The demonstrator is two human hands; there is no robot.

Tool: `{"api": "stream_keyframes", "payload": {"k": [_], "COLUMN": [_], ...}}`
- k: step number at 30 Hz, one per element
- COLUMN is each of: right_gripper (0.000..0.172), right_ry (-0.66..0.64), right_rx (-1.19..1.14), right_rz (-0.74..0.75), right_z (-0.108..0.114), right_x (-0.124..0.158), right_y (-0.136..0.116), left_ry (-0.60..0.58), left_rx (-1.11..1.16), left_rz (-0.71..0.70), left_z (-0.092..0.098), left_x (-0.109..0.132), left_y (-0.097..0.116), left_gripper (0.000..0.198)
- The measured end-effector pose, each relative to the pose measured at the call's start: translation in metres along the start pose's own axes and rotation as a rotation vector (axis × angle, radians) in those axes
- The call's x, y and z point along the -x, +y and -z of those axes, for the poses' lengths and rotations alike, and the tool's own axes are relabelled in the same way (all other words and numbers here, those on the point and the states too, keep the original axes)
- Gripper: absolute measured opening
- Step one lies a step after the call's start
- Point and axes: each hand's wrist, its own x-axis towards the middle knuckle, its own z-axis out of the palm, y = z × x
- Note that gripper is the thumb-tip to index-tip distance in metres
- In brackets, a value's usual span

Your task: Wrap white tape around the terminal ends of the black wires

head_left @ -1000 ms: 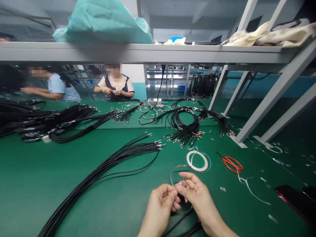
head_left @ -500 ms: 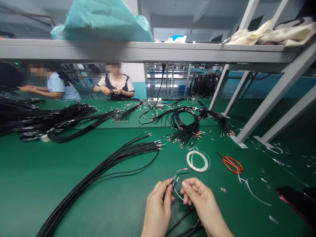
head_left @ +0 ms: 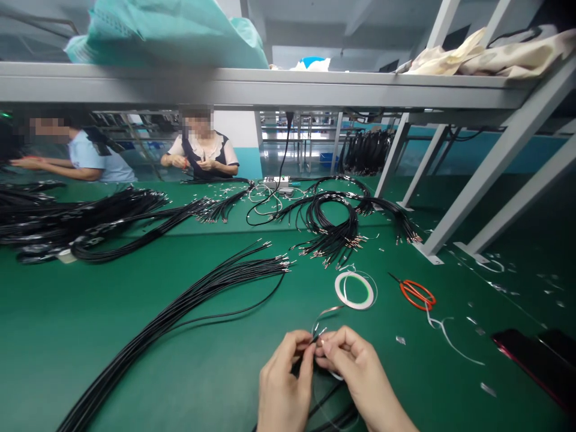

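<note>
Thin black silver-tipped cables (head_left: pixel 317 335), pinched by the left hand (head_left: pixel 284 378), apparently for steadiness, lie against the right hand (head_left: pixel 353 369), whose exact grip is hidden.

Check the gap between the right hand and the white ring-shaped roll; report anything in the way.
Only a thin coppery strip shows between the right hand and the roll, curving leftward from the roll's near edge; nothing else visible stands there.

No lettering, label or number can be read.
</note>
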Motion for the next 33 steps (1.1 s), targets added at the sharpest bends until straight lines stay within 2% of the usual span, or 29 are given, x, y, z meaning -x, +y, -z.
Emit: {"api": "stream_keyframes", "payload": {"k": [7,10,17,26,33], "right_gripper": [0.028,0.026,0.025,0.024,0.026], "right_ry": [-0.01,-0.013,0.003,-0.024,0.006], "right_rx": [0.017,0.015,-0.004,-0.024,0.035], "right_rz": [0.033,0.034,0.023,0.029,0.051], "right_z": [-0.001,-0.001,-0.004,-0.004,-0.003], "right_x": [-0.003,-0.002,0.0,0.0,-0.001], "right_y": [0.0,0.0,-0.002,-0.003,-0.002], "left_ry": [0.028,0.026,-0.008,-0.044,-0.06], "left_rx": [-0.071,-0.087,-0.075,-0.028,0.085], "left_rz": [-0.153,-0.175,-0.14,-0.131,-0.05], "left_z": [0.001,0.002,0.004,0.004,0.004], "left_x": [-0.001,-0.002,-0.003,-0.001,-0.004], "left_y": [0.003,0.005,0.011,0.007,0.006], "left_gripper": [0.014,0.016,0.019,0.028,0.026]}}
